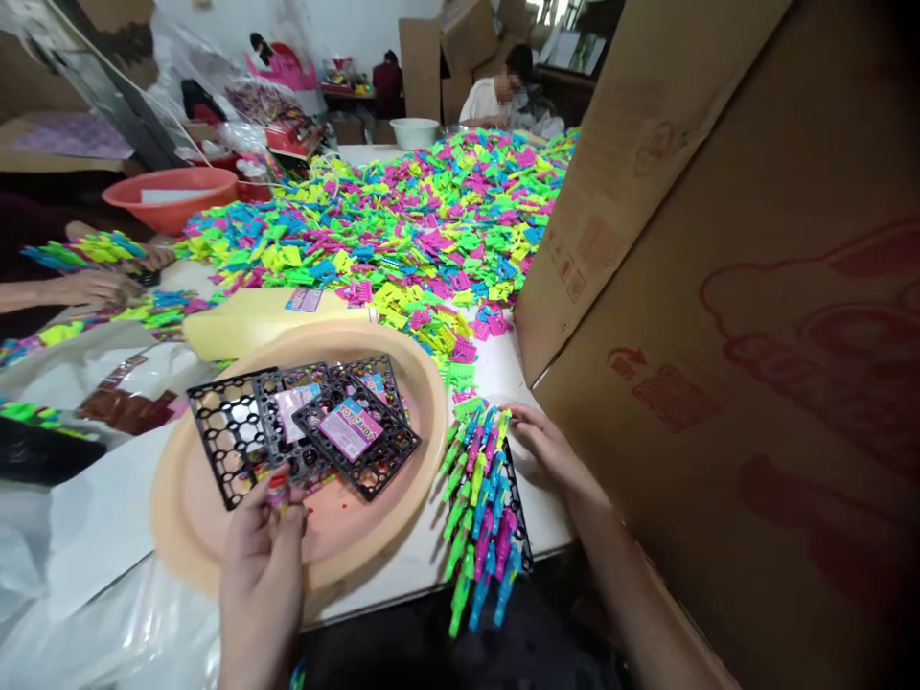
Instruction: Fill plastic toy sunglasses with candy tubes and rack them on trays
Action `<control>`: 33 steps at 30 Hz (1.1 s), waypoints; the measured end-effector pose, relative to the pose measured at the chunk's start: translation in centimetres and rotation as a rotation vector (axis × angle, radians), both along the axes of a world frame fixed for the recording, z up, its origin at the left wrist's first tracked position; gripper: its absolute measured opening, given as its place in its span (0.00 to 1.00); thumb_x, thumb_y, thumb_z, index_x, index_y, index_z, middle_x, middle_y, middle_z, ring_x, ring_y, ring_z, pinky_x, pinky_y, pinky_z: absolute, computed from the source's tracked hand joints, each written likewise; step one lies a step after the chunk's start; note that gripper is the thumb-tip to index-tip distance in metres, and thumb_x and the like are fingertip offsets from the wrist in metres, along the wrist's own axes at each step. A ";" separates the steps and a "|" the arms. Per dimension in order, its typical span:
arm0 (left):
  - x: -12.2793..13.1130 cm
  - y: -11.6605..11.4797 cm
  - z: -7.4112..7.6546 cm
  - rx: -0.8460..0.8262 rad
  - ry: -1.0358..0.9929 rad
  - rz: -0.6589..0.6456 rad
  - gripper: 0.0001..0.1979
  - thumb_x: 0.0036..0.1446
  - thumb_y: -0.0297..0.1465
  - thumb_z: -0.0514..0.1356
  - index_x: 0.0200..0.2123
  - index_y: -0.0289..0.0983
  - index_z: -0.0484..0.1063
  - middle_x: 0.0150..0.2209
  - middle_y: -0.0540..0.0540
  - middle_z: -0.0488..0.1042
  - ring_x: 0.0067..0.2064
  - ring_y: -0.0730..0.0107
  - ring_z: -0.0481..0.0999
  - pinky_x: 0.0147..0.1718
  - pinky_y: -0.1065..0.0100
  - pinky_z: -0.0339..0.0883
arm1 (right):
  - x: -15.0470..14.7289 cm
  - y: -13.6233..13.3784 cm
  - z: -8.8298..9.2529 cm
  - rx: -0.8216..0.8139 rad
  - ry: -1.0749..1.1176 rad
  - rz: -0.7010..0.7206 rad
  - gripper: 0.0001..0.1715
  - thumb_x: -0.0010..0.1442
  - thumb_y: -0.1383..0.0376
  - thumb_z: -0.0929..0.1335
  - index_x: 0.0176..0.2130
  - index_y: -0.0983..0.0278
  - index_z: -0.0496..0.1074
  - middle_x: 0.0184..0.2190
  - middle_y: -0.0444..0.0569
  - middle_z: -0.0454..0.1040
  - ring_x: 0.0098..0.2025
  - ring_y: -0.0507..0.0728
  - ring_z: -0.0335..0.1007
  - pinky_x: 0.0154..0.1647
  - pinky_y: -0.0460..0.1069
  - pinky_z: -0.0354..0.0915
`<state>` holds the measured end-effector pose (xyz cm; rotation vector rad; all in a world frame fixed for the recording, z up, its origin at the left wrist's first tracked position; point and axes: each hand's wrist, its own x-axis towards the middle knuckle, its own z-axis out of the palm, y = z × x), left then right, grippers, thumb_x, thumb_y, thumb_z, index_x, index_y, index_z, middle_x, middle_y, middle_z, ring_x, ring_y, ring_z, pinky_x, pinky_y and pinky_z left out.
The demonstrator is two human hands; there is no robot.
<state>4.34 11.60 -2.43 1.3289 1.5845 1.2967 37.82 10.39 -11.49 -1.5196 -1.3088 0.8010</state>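
In the head view my left hand is closed round a small red-topped tube, held above the near part of a peach plastic basin. Several black grid trays lie overlapped inside it, the top tray bearing a purple "Toy Candy" label. To the right, green, blue, pink and yellow plastic toys stand in rows in another black grid tray at the table's front edge. My right hand has its fingertips closed at a yellow toy by that tray's far right corner.
A wide heap of bright plastic pieces covers the table behind the basin. A tall cardboard box walls off the right side. At left are a co-worker's hands with similar toys and a red basin. Another person sits beyond the heap.
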 end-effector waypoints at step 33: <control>3.7 -9.2 4.8 -0.190 -0.467 -0.541 0.12 0.50 0.35 0.61 0.39 0.37 0.75 0.42 0.43 0.76 0.40 0.63 0.74 0.35 0.67 0.69 | -15.9 -10.4 13.2 0.303 -0.038 0.077 0.13 0.58 0.61 0.66 0.44 0.54 0.71 0.50 0.49 0.64 0.55 0.61 0.58 0.57 0.60 0.55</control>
